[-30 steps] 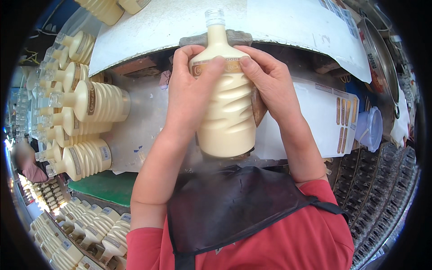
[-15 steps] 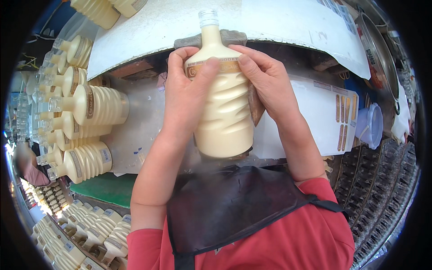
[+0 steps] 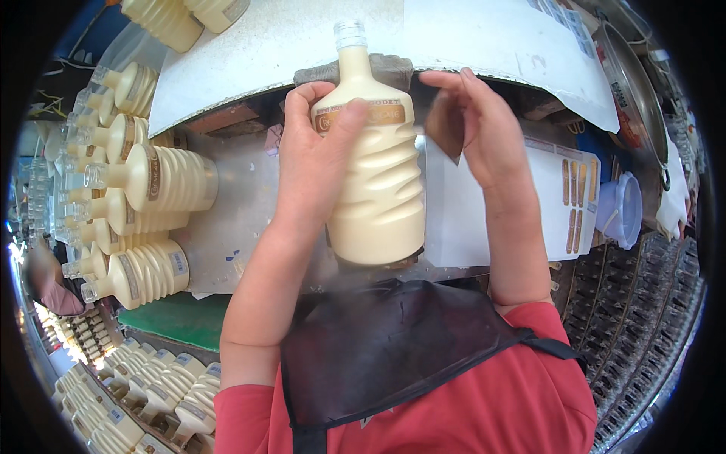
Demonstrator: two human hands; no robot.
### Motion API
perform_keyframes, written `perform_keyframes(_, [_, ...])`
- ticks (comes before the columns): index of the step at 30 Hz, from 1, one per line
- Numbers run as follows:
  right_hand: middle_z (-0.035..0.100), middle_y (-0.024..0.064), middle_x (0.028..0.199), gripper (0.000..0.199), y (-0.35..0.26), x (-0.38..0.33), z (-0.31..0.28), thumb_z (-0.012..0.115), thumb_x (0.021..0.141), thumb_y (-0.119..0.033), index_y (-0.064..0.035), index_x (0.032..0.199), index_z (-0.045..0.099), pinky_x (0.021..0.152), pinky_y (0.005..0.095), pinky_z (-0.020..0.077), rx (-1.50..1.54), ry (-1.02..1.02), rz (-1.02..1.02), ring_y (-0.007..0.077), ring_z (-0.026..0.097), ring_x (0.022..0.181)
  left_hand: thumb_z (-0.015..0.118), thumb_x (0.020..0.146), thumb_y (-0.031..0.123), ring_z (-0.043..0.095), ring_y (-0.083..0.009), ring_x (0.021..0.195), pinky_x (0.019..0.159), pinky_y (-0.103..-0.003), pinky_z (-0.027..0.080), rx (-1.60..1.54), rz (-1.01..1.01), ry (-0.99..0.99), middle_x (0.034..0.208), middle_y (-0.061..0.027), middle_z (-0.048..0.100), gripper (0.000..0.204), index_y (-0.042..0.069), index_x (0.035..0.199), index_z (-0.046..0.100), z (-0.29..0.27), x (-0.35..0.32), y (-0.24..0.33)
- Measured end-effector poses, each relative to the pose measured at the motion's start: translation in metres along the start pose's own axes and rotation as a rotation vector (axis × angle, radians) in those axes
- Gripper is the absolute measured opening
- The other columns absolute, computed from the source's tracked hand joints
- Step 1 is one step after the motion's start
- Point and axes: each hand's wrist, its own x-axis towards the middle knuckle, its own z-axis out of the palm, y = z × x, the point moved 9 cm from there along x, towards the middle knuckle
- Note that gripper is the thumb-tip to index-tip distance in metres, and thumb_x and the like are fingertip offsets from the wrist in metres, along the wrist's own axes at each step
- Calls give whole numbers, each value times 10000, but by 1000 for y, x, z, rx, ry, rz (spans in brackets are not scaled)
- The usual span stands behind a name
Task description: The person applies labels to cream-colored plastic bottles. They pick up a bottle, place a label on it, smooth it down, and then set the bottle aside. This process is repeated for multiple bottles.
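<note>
In the head view, gripping a cream-coloured, spiral-ribbed bottle with a clear threaded mouth [image 3: 376,193] with the left hand [image 3: 311,155], laying the thumb across its brown-and-gold label [image 3: 387,114]. Keeping the bottle lying neck-away, over a soft-looking grey pad [image 3: 392,70]. Drawing the right hand [image 3: 490,140] off the bottle's right side, curling the fingers around a flat, pointed brown piece [image 3: 446,130] (material hard to tell). Uncovering the label's right end, probably leaving the steadying to the left.

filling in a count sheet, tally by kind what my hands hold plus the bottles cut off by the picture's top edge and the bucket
Cream bottles: 3 (1 in left hand, 2 at top edge)
Brown flat piece in right hand: 1
Lilac bucket: 1
Total: 5
</note>
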Motion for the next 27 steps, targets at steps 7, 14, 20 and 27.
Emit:
perform_keyframes(7, [734, 88, 1061, 259, -36, -30, 20, 689, 931, -64, -1, 1181, 710, 859, 262, 528, -558, 190, -407, 133, 665, 957, 620, 1026, 369, 572, -142, 1074, 934, -286, 488, -87, -8, -42, 1201, -114, 581, 485, 15, 1315, 457, 0, -2, -4])
perform_keyframes(14, [717, 118, 993, 155, -59, -85, 75, 663, 909, -49, -27, 1037, 747, 752, 326, 554, -995, 30, -1064, 220, 704, 854, 358, 1121, 389, 580, -162, 1167, 1031, -338, 466, -206, -66, -146, 1290, -94, 589, 461, 49, 1418, 451, 2, -12, -16])
perform_keyframes(20, [608, 17, 905, 294, -32, -32, 16, 538, 1038, -245, -16, 1099, 711, 777, 219, 460, -574, 138, -301, 96, 580, 889, 374, 1118, 408, 573, -152, 1155, 1012, -326, 471, -297, -60, -148, 1272, -99, 587, 472, 40, 1403, 453, 0, -13, -11])
perform_keyframes(27, [702, 58, 1096, 438, 22, -4, 38, 627, 1019, -348, 20, 1252, 677, 897, 261, 498, -257, -23, -13, 108, 625, 1014, 456, 1102, 394, 560, -112, 1067, 949, -276, 466, -189, -39, -158, 1177, -65, 603, 413, 49, 1324, 497, 0, -6, -3])
